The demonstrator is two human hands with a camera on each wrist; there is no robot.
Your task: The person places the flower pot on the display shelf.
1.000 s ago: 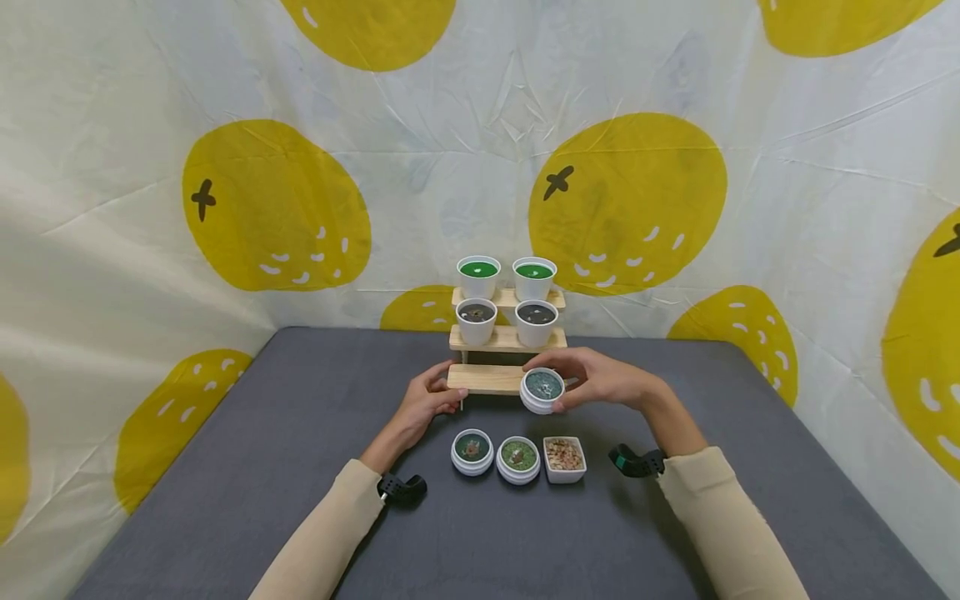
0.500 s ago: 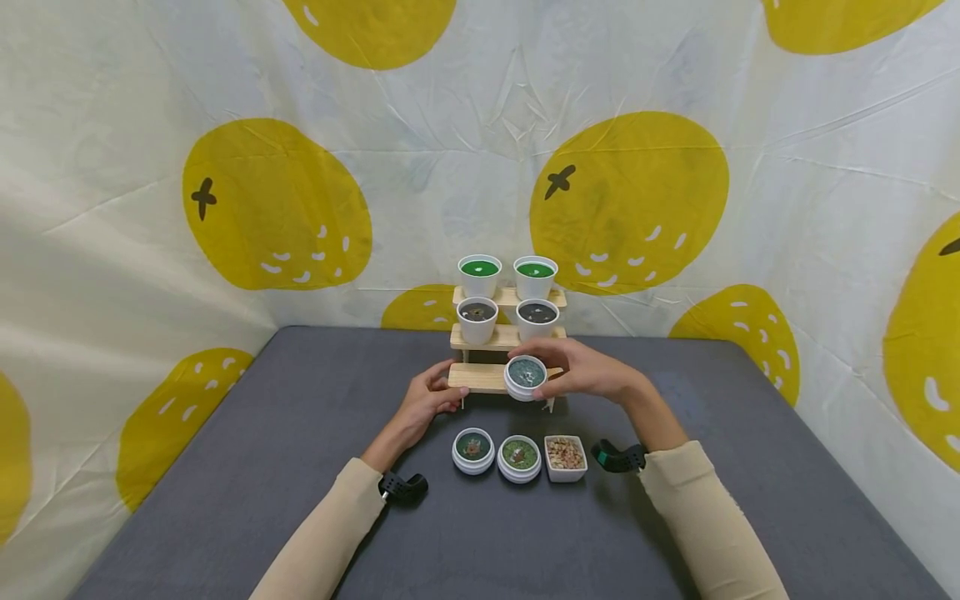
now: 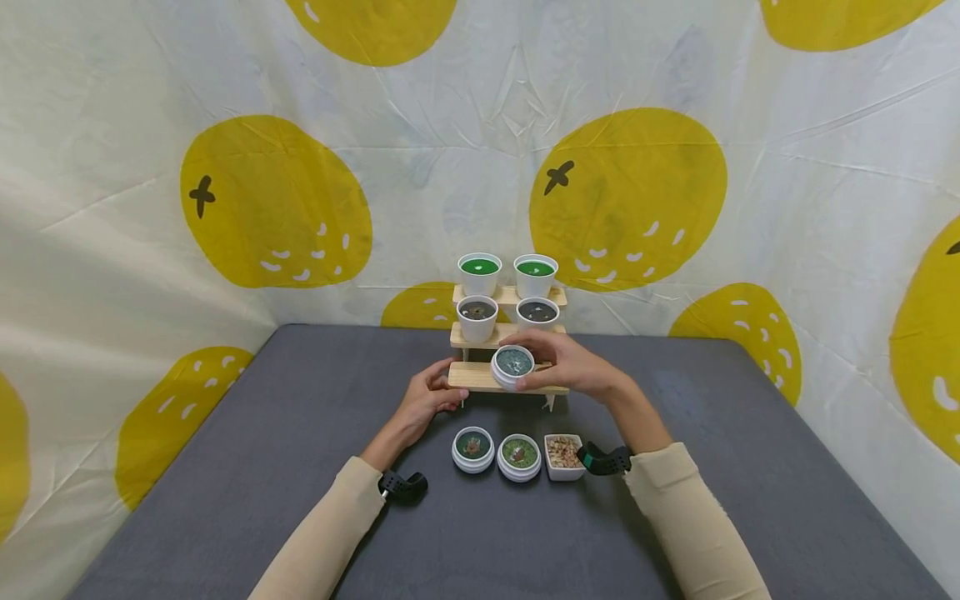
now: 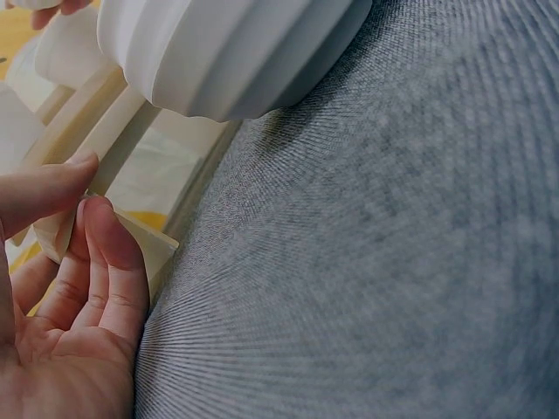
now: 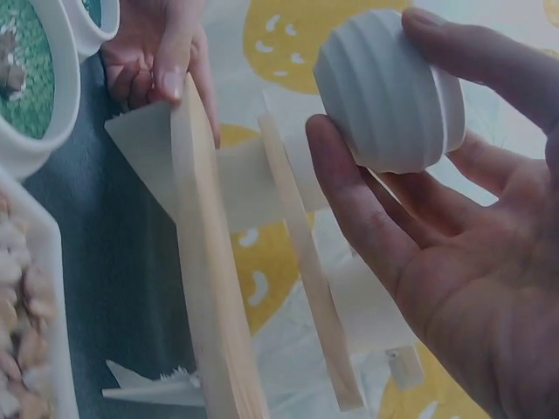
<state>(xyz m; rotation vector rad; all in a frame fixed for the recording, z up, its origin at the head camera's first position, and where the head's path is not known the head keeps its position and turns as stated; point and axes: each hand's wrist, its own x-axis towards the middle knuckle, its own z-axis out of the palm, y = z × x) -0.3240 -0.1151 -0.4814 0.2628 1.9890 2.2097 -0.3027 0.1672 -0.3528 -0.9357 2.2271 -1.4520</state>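
Observation:
My right hand (image 3: 583,368) grips a small white ribbed pot (image 3: 513,367) with a blue-grey filling, thumb and fingers at its sides. In the right wrist view the pot (image 5: 380,96) is clear of the wooden boards. From above, it overlaps the lowest board of a three-step wooden stand (image 3: 468,377). My left hand (image 3: 417,405) pinches the left end of that lowest board; the left wrist view shows the thumb (image 4: 61,185) on top and fingers curled beneath. White cups with green tops (image 3: 480,268) stand on the top step, and cups with dark tops (image 3: 477,312) on the middle step.
On the grey table (image 3: 315,367) before the stand sit a round pot with a dark teal filling (image 3: 472,448), one with a green filling (image 3: 519,457), and a square dish of pebbles (image 3: 562,454). A patterned curtain (image 3: 450,192) hangs behind.
My right hand has carried the pot leftward and slightly up in the head view, from the lowest board's right end to over its middle. The left hand stays at the board's left end.

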